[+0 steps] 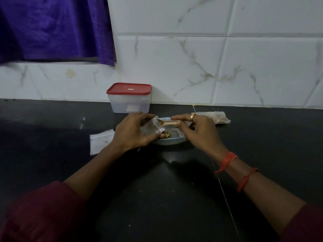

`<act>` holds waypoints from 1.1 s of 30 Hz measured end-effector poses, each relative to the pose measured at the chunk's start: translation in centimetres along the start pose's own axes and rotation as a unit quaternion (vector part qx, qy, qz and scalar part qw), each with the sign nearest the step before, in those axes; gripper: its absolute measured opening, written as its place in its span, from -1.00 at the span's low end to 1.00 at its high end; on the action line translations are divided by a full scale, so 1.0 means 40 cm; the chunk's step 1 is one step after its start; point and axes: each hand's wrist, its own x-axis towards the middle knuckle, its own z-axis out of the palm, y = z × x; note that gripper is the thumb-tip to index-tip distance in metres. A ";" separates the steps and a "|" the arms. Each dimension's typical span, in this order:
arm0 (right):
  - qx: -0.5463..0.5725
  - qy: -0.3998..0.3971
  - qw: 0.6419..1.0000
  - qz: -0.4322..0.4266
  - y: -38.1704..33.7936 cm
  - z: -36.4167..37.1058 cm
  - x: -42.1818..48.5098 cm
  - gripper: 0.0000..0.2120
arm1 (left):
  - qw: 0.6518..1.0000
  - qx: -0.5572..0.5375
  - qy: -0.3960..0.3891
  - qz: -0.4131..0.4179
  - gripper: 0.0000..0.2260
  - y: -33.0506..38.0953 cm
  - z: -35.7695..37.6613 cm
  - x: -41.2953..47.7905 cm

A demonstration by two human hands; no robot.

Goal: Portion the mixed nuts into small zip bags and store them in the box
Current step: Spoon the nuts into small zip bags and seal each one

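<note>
Two hands (134, 130) (197, 131), one box (129, 102), one plate (167, 142), one spoon (170, 123), one held zip bag (148, 127), one filled bag (218, 117), one bag stack (100, 140).

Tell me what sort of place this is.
Most likely a home kitchen: a dark stone countertop against a marble-look tiled wall, a red-lidded plastic box, the left hand holding a zip bag and the right hand a spoon above a plate of nuts.

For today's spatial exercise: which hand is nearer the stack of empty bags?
Left. The left hand is just beside the stack of empty bags; the right hand is farther away, over the plate.
</note>
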 end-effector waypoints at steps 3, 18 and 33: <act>-0.092 -0.017 0.989 -0.115 0.014 0.005 -0.004 -0.73 | 1.000 -0.016 0.007 -0.007 -0.25 -0.006 -0.004 0.002; 0.018 0.145 0.988 0.058 0.027 -0.026 0.017 -0.84 | 0.982 -0.157 0.053 -0.093 -0.39 -0.011 -0.012 0.011; -0.244 -0.030 0.969 -0.027 0.051 -0.028 0.001 -0.78 | 0.987 -0.137 0.023 -0.084 -0.29 -0.013 -0.018 0.013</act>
